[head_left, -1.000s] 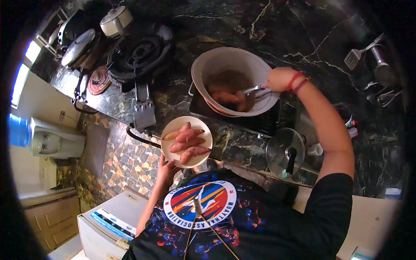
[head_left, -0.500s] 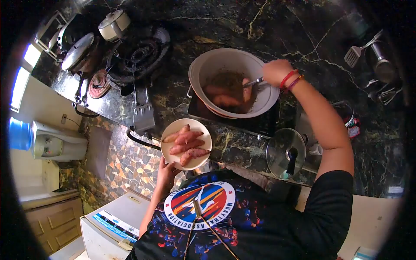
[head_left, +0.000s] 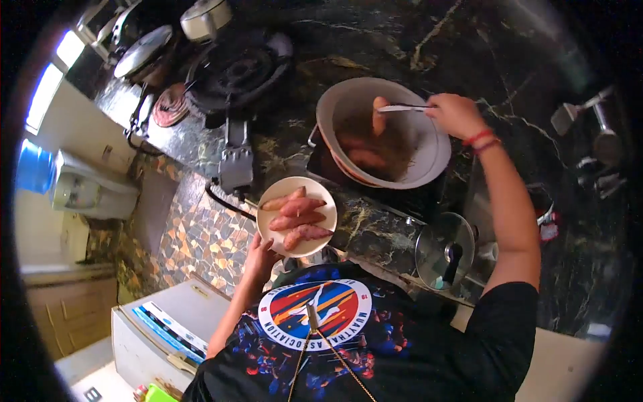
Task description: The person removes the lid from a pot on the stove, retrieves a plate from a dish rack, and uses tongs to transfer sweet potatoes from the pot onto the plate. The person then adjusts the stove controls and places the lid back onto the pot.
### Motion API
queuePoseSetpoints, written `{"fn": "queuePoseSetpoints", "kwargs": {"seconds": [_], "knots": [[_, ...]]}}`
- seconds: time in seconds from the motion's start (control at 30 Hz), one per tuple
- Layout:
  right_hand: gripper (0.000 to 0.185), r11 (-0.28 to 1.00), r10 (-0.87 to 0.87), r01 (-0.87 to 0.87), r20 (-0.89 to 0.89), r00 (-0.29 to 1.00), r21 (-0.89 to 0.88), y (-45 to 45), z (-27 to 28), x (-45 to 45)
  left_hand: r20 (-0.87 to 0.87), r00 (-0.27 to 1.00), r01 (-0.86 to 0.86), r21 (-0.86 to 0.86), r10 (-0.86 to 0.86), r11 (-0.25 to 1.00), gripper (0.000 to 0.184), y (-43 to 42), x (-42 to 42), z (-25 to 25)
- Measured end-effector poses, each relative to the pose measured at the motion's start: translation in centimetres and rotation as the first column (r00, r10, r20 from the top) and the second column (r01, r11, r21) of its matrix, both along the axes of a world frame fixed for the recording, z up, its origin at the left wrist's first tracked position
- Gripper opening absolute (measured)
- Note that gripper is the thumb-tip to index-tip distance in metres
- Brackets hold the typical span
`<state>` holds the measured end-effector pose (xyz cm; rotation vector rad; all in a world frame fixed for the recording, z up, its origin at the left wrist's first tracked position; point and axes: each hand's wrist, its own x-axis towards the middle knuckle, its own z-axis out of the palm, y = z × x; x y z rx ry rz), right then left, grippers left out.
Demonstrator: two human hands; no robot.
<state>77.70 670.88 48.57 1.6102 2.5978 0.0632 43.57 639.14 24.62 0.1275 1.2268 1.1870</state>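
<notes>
My left hand is closed on the near rim of a cream plate. Several reddish-purple sweet potatoes lie side by side on it. My right hand grips metal tongs over a large pale pot. A single sweet potato hangs upright at the tongs' tip, inside the pot's rim. Lower in the pot, more sweet potatoes sit in brownish water, their outlines partly blurred.
The pot stands on a black cooktop. A glass lid lies right of it at the counter edge. A black gas burner, a lidded pan and a small pot are at left; a spatula is at right.
My right hand has raised the sweet potato in the tongs from low in the pot to near its rim. The plate stays in my left hand. The view has shifted slightly.
</notes>
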Motion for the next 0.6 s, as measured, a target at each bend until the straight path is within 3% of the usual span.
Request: {"fn": "queuePoseSetpoints", "kwargs": {"seconds": [0.1,0.13,0.27,0.4,0.53,0.6], "knots": [[0.029,0.99,0.142,-0.138,-0.252,0.957,0.035,-1.5,2.3,0.0,0.012,0.999,-0.044,-0.055,0.045,0.997,0.045,0.1,0.0,0.2],[0.028,0.98,0.199,-0.184,-0.287,0.937,0.078,-2.7,3.4,-0.9,0.039,0.999,-0.035,0.026,0.034,0.999,0.044,-0.1,-0.1,-1.1],[0.028,0.94,0.34,-0.31,-0.318,0.885,0.143,-7.6,6.4,-5.2,-0.005,1.0,-0.013,0.03,0.013,0.999,0.044,-0.1,-0.4,-2.0],[0.019,0.791,0.588,-0.549,-0.086,0.804,0.271,-11.0,5.2,-10.4,-0.001,1.0,-0.007,0.028,0.008,1.0,0.044,0.0,-0.6,-1.3],[0.014,0.673,0.687,-0.705,0.166,0.708,0.224,-12.3,0.1,-15.6,-0.023,0.999,0.05,0.004,-0.05,0.999,0.043,-0.4,-1.1,-1.2],[0.014,0.622,0.738,-0.765,0.202,0.644,0.168,-12.5,-2.8,-18.3,-0.028,0.997,0.073,-0.004,-0.073,0.997,0.044,-0.5,-1.3,-1.5]]}}
